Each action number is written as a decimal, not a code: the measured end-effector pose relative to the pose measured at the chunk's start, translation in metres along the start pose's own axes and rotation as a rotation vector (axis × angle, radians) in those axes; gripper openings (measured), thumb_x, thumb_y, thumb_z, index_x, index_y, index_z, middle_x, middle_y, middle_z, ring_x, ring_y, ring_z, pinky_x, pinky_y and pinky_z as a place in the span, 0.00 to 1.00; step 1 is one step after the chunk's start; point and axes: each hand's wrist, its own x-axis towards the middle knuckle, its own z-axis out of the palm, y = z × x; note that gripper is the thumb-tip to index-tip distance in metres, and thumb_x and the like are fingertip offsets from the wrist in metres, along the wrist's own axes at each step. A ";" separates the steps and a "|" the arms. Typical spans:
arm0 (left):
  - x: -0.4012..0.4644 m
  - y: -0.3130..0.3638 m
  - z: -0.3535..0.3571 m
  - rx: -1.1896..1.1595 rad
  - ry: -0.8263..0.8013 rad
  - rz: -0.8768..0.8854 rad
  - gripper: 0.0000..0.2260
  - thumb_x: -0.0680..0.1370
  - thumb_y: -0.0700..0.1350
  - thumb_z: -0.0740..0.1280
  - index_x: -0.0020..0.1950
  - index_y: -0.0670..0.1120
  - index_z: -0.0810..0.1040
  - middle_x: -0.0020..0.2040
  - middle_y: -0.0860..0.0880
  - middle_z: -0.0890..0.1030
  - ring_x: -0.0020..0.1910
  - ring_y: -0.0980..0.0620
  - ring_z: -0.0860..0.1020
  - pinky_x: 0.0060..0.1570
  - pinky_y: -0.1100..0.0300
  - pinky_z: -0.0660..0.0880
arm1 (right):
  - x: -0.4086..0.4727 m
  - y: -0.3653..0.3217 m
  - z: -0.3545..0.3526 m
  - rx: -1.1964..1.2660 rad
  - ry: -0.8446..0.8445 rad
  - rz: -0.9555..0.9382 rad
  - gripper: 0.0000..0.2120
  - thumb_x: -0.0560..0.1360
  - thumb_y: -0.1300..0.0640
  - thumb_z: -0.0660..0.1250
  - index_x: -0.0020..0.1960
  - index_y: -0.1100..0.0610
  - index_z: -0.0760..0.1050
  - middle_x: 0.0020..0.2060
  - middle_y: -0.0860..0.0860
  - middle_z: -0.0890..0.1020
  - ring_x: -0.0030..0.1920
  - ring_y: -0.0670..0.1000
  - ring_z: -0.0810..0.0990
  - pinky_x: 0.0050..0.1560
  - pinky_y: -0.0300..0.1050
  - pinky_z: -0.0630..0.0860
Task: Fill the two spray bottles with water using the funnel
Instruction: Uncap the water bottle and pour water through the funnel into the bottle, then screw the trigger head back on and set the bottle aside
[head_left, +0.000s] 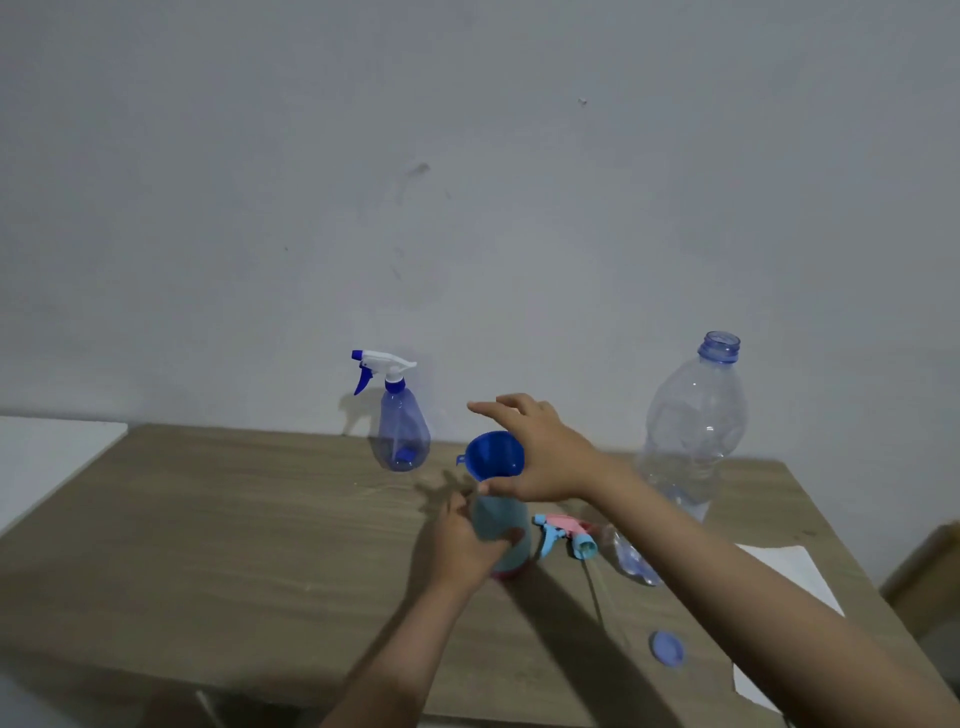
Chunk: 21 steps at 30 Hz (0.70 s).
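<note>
Left hand (464, 540): forearm reaching up from lower centre, fingers and thumb curled round a pale blue bottle (501, 535), gripping its side. Right hand (540, 454): forearm stretched in from lower right, wrist level, thumb and fingers spread either side of a blue funnel (493, 453), index finger extended leftward above it.

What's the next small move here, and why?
Probably release the funnel and reach the right hand for the large water bottle. The funnel looks seated in the light blue spray bottle, which the left hand grips; the water bottle stands uncapped.
</note>
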 end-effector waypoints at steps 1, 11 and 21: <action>-0.004 0.005 -0.002 0.022 -0.027 0.006 0.31 0.61 0.61 0.76 0.60 0.54 0.71 0.55 0.54 0.79 0.52 0.53 0.79 0.45 0.58 0.75 | 0.011 0.000 0.001 -0.029 -0.107 0.057 0.45 0.66 0.40 0.74 0.75 0.40 0.53 0.73 0.51 0.60 0.71 0.57 0.60 0.67 0.55 0.67; 0.004 -0.001 -0.008 0.088 -0.089 0.059 0.31 0.67 0.58 0.75 0.65 0.48 0.71 0.60 0.48 0.77 0.58 0.49 0.76 0.44 0.63 0.65 | 0.027 -0.005 -0.004 -0.011 -0.132 0.243 0.42 0.65 0.43 0.76 0.73 0.38 0.58 0.59 0.50 0.68 0.57 0.53 0.72 0.55 0.46 0.72; 0.005 -0.014 -0.009 0.027 -0.062 0.195 0.31 0.67 0.54 0.77 0.66 0.47 0.72 0.61 0.47 0.76 0.57 0.46 0.75 0.38 0.68 0.58 | -0.078 -0.012 0.060 0.680 0.645 0.467 0.26 0.66 0.62 0.77 0.56 0.55 0.66 0.50 0.50 0.73 0.42 0.50 0.78 0.37 0.32 0.76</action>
